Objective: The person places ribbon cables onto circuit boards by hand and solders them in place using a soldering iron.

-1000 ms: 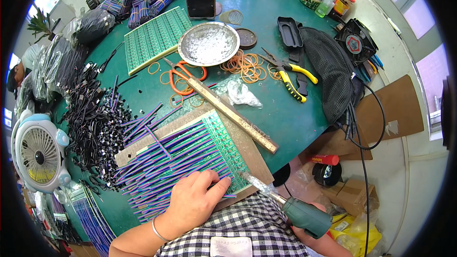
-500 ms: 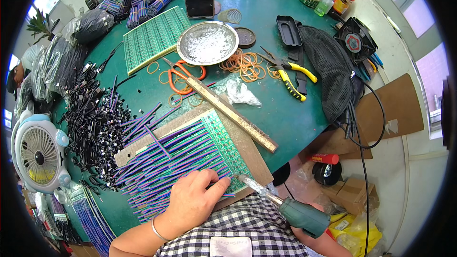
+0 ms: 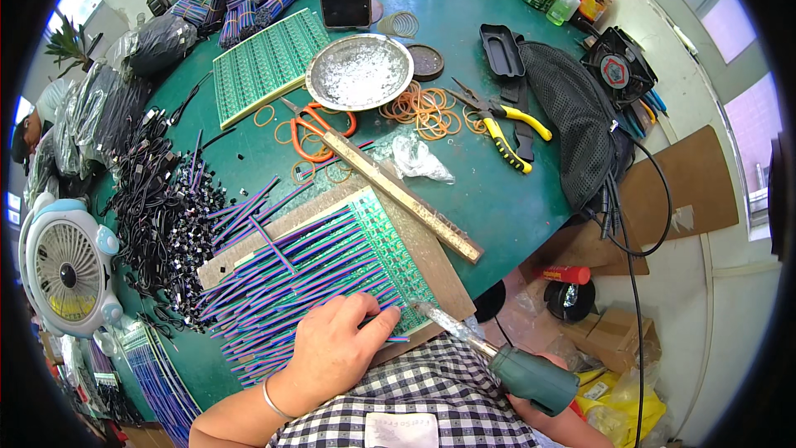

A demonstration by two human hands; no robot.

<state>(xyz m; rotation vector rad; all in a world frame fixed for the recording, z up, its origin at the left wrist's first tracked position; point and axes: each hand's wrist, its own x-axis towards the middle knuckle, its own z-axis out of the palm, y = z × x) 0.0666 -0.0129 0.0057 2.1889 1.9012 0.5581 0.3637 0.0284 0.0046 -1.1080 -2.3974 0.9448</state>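
My left hand (image 3: 342,342) rests over the lower part of a green circuit board panel (image 3: 396,259), thumb and forefinger together at the ends of thin blue-purple ribbon wires (image 3: 311,265). Whatever lies between those fingertips is too small to make out. Rows of these wires lie leftward across the panel, which sits on a brown board (image 3: 336,197). From the lower right, a soldering iron (image 3: 531,377) with a dark green handle points its metal tip at the panel's edge, close to my left fingertips. My right hand (image 3: 524,408) holds that handle from behind, its fingers mostly hidden.
A wooden strip (image 3: 406,199) lies across the brown board. Beyond are orange scissors (image 3: 355,126), a metal dish (image 3: 361,71), rubber bands (image 3: 427,112) and yellow-black pliers (image 3: 504,141). Black cables (image 3: 153,191) and a small fan (image 3: 68,270) stand left; a cord (image 3: 638,323) hangs right.
The soldering iron has shifted very slightly right, its tip still by the panel's edge. My left hand stays in nearly the same place. The whole view has moved a little.
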